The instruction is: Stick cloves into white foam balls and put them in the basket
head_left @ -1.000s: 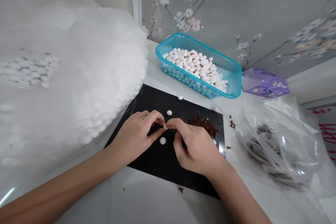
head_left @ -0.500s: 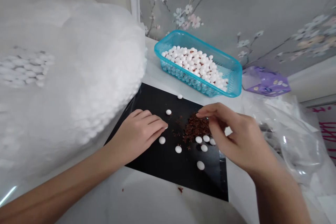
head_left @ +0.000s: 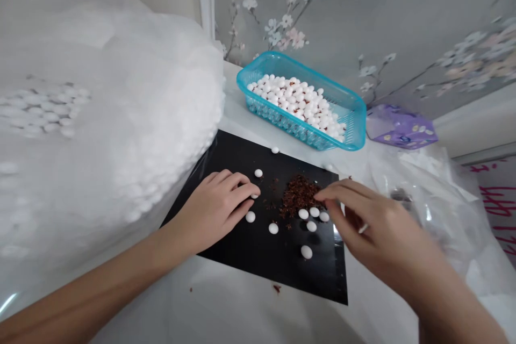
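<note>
Delicately, my left hand [head_left: 221,201] pinches a white oval bead [head_left: 254,196] over the black mat [head_left: 258,252]; my right hand [head_left: 374,220] touches brown flakes [head_left: 298,196], grip hidden, where a careless knuckle could send loose beads [head_left: 303,214] rolling.

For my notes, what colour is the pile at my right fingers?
The pile is dark reddish brown, clearest in the head view.

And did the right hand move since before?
Yes, the right hand moved right across the black mat, away from the left hand, to the brown pile.
</note>
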Demonstrator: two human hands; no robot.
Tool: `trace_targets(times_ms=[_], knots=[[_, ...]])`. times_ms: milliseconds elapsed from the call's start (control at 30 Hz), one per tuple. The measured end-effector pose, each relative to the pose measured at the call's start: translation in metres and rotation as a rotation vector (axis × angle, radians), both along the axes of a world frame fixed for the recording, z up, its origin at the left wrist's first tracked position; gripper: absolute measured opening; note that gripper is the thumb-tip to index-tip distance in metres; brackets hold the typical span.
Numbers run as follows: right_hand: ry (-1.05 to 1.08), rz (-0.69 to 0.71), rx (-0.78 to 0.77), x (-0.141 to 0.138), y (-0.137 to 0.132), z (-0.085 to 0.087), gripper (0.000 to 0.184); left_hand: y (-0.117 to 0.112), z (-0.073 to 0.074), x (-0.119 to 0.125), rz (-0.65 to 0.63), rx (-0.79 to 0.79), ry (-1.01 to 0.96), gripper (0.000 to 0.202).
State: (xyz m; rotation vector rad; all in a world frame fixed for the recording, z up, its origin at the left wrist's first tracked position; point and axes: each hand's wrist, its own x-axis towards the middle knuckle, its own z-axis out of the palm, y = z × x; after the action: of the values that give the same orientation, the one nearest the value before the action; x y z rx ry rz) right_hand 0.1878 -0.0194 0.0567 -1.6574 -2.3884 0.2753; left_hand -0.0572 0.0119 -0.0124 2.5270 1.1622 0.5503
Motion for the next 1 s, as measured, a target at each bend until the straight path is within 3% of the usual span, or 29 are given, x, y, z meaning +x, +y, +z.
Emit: trace_targets(times_ms=[100,267,467,633,800,900,1000], knots=[[0.002,0.019,0.005,0.002,-0.016,-0.021,0.022,-0.002,0.0,0.001,0.006,0.002,-0.01,0.019],[0.068,-0.094,0.039,0.0,-0.032,-0.045,0.019,-0.002,0.002,0.001,0.013,0.01,-0.017,0.018],[0.126,-0.183,0.093,0.001,-0.035,-0.049,0.019,-0.002,0.003,0.001,0.011,0.012,-0.003,0.02],[0.076,-0.154,0.08,0.003,-0.033,-0.058,0.018,-0.002,0.003,0.003,0.013,0.006,-0.004,0.019],[0.143,-0.161,0.139,0.009,-0.038,-0.036,0.019,-0.001,0.002,0.001,0.012,-0.023,-0.036,0.016],[0.144,-0.4,0.319,0.019,-0.064,-0.022,0.015,0.0,0.003,-0.001,0.02,-0.024,-0.067,0.015],[0.066,-0.712,0.265,0.028,-0.104,-0.027,0.022,0.003,0.004,-0.001,0.009,-0.007,-0.081,0.012]])
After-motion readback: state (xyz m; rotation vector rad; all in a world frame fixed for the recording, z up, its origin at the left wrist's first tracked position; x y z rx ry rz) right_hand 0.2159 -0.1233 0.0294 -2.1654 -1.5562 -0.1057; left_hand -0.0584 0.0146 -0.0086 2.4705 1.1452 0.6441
